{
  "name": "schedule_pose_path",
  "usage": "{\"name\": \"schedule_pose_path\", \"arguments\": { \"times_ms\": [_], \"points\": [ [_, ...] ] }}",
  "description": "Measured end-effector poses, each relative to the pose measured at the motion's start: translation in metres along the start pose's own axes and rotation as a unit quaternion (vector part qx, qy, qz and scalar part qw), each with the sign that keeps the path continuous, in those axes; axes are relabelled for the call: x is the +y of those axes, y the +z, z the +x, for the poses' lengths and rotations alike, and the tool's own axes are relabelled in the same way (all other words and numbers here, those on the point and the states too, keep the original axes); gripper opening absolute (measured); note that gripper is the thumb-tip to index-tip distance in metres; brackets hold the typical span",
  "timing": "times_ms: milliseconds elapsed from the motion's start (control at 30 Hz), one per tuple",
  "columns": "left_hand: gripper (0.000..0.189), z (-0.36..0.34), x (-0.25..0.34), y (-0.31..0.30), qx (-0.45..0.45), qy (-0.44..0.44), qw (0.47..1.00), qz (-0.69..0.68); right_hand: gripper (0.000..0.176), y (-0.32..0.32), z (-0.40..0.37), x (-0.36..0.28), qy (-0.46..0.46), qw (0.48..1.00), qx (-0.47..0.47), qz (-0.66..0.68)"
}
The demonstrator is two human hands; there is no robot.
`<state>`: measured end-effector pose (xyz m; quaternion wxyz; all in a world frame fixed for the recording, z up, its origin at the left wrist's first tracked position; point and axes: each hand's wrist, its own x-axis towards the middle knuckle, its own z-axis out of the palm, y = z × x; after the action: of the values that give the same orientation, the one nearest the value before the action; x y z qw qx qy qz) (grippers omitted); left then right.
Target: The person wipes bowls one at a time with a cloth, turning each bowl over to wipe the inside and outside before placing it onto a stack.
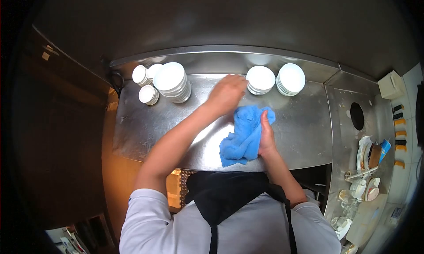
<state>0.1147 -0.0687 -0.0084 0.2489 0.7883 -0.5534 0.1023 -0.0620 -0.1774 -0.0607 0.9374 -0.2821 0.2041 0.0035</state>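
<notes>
My right hand [266, 137] is closed on a crumpled blue cloth [247, 135], thumb on top, above the front part of the steel counter [304, 135]. My left hand [227, 95] reaches over the counter, just left of a stack of white bowls [260, 79]; its fingers are bent and partly hidden, and whether they touch the stack is unclear. Another white stack [291, 79] stands to the right. Further left is a taller stack of white bowls [172, 79] beside small white cups [148, 95].
A raised metal ledge [221, 48] runs along the counter's back. On the right, a lower steel surface [346, 157] has a round dark hole [357, 116], used dishes [364, 154] and glasses [349, 205]. Orange and black handles [400, 121] line the right wall.
</notes>
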Motion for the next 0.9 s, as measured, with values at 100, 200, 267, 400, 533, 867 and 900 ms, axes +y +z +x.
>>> {"name": "schedule_pose_path", "arguments": {
  "times_ms": [100,200,267,400,533,867,900],
  "points": [
    [0.031,0.034,0.008,0.049,0.003,0.031,0.999,0.015,0.073,-0.002,-0.005,0.000,-0.018,1.000,0.018,-0.015],
    [0.023,0.064,0.010,0.055,-0.235,-0.058,0.969,0.045,0.072,-0.017,-0.009,-0.008,-0.027,0.999,0.027,-0.015],
    [0.020,0.073,0.014,0.059,-0.305,-0.103,0.946,0.041,0.072,-0.024,-0.016,-0.018,-0.049,0.997,0.054,0.004],
    [0.022,0.063,0.013,0.062,-0.123,-0.116,0.984,-0.056,0.068,-0.045,-0.022,-0.028,-0.074,0.993,0.071,0.052],
    [0.021,0.041,0.036,0.043,-0.017,-0.230,0.947,-0.222,0.058,-0.040,-0.019,-0.018,-0.296,0.933,0.175,-0.104],
    [0.022,-0.070,0.092,0.012,-0.065,-0.288,0.781,-0.550,0.051,0.024,0.021,-0.049,-0.208,0.908,0.099,-0.349],
    [0.021,-0.073,0.097,0.005,0.004,-0.272,0.766,-0.582,0.051,0.031,0.025,-0.045,-0.211,0.932,0.109,-0.274]
  ]
}}
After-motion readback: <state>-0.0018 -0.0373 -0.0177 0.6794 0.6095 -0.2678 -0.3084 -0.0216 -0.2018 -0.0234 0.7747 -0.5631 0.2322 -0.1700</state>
